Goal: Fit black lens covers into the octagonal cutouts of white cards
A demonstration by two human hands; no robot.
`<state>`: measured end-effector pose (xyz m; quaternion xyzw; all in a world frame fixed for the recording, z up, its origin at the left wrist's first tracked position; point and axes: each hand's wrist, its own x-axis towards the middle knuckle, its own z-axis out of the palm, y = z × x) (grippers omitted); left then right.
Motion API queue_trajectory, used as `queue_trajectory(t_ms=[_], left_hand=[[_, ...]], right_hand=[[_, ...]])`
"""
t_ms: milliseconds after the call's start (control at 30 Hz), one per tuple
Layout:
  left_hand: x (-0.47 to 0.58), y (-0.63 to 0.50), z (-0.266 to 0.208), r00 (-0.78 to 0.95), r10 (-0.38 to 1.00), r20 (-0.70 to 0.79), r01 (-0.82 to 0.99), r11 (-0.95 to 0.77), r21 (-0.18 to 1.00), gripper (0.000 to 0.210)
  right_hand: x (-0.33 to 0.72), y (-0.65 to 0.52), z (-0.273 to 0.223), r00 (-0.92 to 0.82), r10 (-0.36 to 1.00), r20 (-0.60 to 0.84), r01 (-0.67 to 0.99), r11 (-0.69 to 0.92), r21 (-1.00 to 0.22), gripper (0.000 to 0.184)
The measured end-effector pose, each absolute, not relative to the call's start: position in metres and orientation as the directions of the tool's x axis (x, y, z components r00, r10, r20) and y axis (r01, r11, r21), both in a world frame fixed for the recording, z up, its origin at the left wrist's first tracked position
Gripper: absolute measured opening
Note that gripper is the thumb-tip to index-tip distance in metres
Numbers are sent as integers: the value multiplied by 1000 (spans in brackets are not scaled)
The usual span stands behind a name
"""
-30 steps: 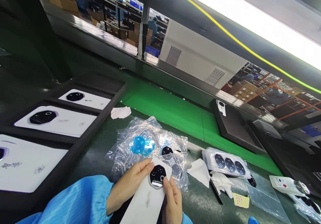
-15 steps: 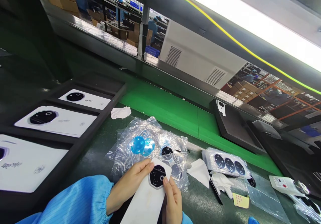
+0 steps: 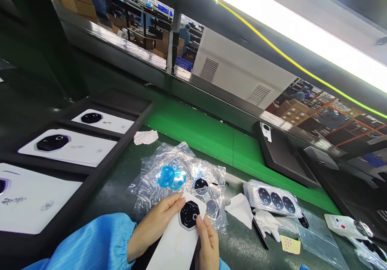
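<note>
A white phone back panel with a black octagonal camera plate is held tilted between my two hands. My left hand grips its upper left edge, the thumb lying beside the plate's upper left. On the other side, my right hand closes on the right edge, its thumb at the plate's lower right rim. Just beyond my hands lie clear plastic bags, blue round film pieces and a loose black plate. The panel's lower end runs out of view.
A black tray with several white panels stands at left. A green conveyor belt crosses behind. To the right are bagged black plates, white cloths, a yellow note, a white bottle and another black tray.
The seam on the green belt has shifted left. My hands and the panel have hardly moved; the view has tilted very slightly.
</note>
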<state>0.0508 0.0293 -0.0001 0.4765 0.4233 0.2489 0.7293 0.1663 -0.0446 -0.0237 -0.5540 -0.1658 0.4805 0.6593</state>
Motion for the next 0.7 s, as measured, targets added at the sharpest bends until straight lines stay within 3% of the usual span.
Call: queue_trajectory(t_ms=[233,433,700], left_hand=[[50,28,7,506,770,-389,64,416,907,46],[49,28,3,526,751,-399,63,434,899,41],[49,28,4,532,752,-389,48,432,901,44]], right_hand=[[164,-43,-25,491,807,-327,-519,-30,-854,47],[167,-46,-26,488,794,-363,-468,-113,-876,52],[167,-45,-21,492,791,-364,-482,-101,-870,51]])
